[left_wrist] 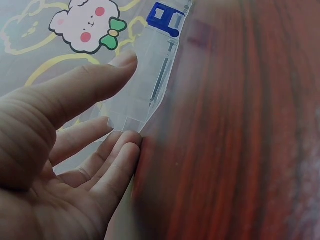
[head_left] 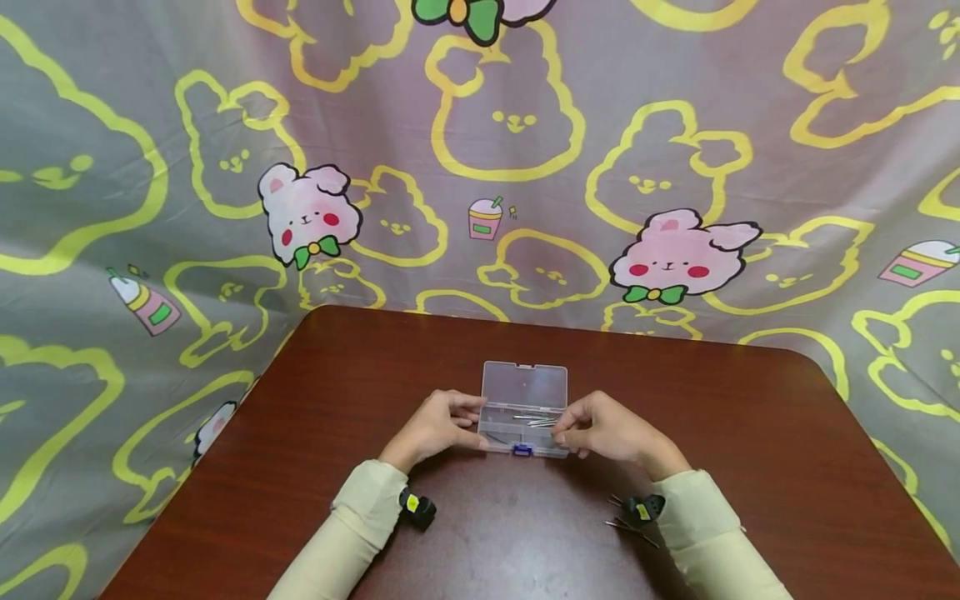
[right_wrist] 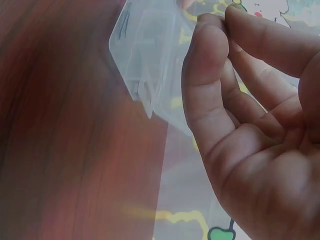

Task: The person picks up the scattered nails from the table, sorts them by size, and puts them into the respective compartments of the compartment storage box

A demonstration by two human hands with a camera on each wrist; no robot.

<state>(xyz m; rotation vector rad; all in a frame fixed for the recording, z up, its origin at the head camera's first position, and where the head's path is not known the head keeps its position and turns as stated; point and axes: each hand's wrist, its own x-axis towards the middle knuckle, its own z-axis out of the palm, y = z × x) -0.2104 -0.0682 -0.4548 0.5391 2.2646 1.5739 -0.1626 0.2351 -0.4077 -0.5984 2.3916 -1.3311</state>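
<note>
A clear plastic box (head_left: 522, 385) stands on the table with its lid raised and a blue latch (head_left: 522, 450) at the front. My left hand (head_left: 438, 427) holds its left end, thumb at the front corner and fingers at the back. Several thin metal rods (head_left: 534, 418) lie in the compartments; another dark rod (left_wrist: 161, 75) shows through the front wall in the left wrist view. At the right end, my right hand (head_left: 609, 429) pinches thumb and forefinger together at the end of a thin metal rod (head_left: 542, 422). Its fingers hide the tip contact in the right wrist view.
A few more thin rods (head_left: 632, 531) lie on the brown table (head_left: 420, 350), beside the right wrist. Both wrists carry a small black camera (head_left: 418, 508). Behind the table hangs a grey curtain (head_left: 525, 200) with cartoon prints.
</note>
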